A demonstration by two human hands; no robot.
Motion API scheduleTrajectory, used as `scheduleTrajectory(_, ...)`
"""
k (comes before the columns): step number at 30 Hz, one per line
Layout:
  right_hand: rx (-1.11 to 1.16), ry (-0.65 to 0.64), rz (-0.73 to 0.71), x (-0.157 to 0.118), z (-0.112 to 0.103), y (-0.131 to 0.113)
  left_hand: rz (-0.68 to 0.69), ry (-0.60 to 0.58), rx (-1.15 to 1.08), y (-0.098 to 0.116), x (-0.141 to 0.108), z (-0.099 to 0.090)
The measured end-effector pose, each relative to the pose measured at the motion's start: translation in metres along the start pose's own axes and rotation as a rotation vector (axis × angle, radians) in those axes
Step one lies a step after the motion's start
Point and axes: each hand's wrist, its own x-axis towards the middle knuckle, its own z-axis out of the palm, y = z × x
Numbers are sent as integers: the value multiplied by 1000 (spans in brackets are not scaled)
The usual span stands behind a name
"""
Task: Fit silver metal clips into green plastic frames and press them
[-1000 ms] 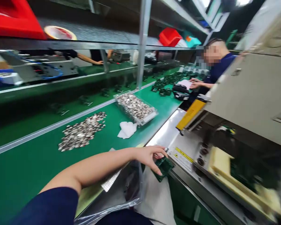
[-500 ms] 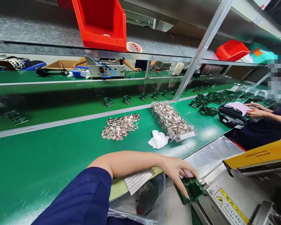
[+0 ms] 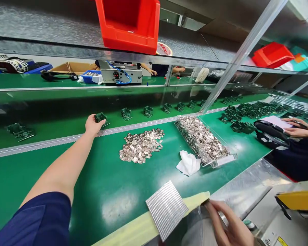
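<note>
The left hand (image 3: 92, 125) has its fingers closed round a green circuit board (image 3: 100, 118), just beyond the worktop's (image 3: 97, 160) far edge. The right hand (image 3: 229, 223), half-curled at the near edge, perhaps pinches something dark.

A red bin (image 3: 130, 40) — beside a tape roll (image 3: 164, 49) — sits on the metal shelf (image 3: 53, 32).

Looking further left than at first; no longer holding the left hand (image 3: 93, 126) low beside the machine (image 3: 269, 222), now gripping a green circuit board (image 3: 100, 118) with it over the far green belt (image 3: 53, 126); showing the right hand (image 3: 229, 223), earlier unseen, at the yellow strip's (image 3: 130, 230) end; exposing the silver gridded sheet (image 3: 166, 209), previously part-hidden under the left forearm (image 3: 78, 155).
</note>
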Motion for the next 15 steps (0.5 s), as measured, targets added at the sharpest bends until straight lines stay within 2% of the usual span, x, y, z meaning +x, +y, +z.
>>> scheduleTrajectory(2,-34,-232,-135,36,44,2,-18,39,30,-14,16,0)
scheduleTrajectory(4,-68,-371,-181,77,91,9,4,61,52,-24,21,2)
scheduleTrajectory(6,-169,-418,-186,117,137,20,51,97,76,-33,16,-4)
scheduleTrajectory(8,-251,-403,-200,151,177,35,101,170,117,-42,6,-23)
scheduleTrajectory(10,-254,-378,-205,177,209,49,123,292,188,-52,-4,-60)
scheduleTrajectory(12,-261,-363,-199,194,233,62,102,446,279,-60,-10,-110)
scheduleTrajectory(15,-391,-395,-261,202,251,81,28,617,399,-69,-11,-187)
